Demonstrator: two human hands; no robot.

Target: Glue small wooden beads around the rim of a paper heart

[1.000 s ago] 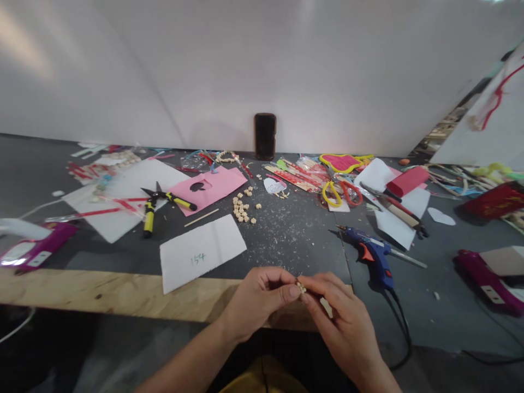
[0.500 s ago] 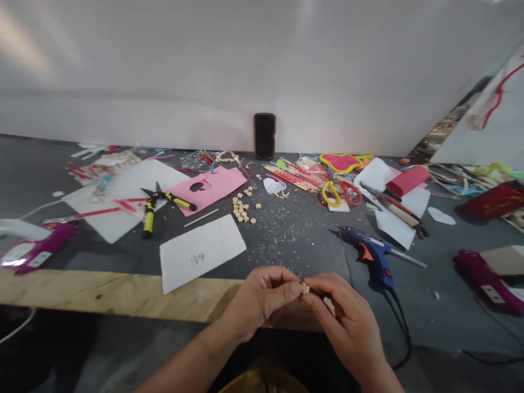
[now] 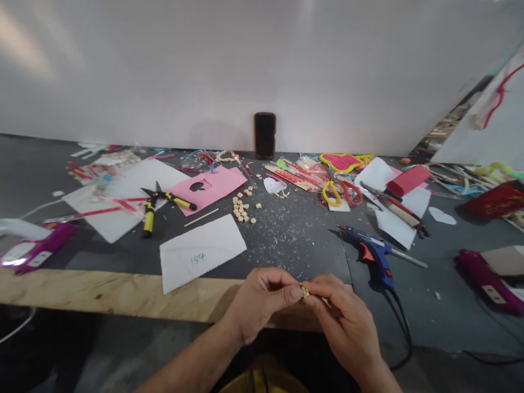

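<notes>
Between my two hands, over the table's front edge, is a small pale flower-shaped cluster (image 3: 305,292) of tiny beads or wood bits. My left hand (image 3: 266,303) pinches its left side with thumb and forefinger. On the other side, the thumb and forefinger of my right hand (image 3: 344,316) close on the same cluster. Similar pale clusters (image 3: 241,210) lie in a loose group beyond my hands, among white crumbs. A white card (image 3: 203,254) marked "154" rests to the left, with a thin stick (image 3: 201,218) behind it.
Right of my hands lies a blue glue gun (image 3: 374,254) with its cable. Yellow-handled pliers (image 3: 149,213) lie on the left near pink paper (image 3: 223,188). Scissors (image 3: 341,191) sit at the back right. A phone (image 3: 265,135) leans on the white wall. Purple tools (image 3: 491,281) flank both sides.
Both hands stay almost in place. The right fingers have shifted slightly on the cluster, which is turned a little between the fingertips. Nothing on the table has visibly moved.
</notes>
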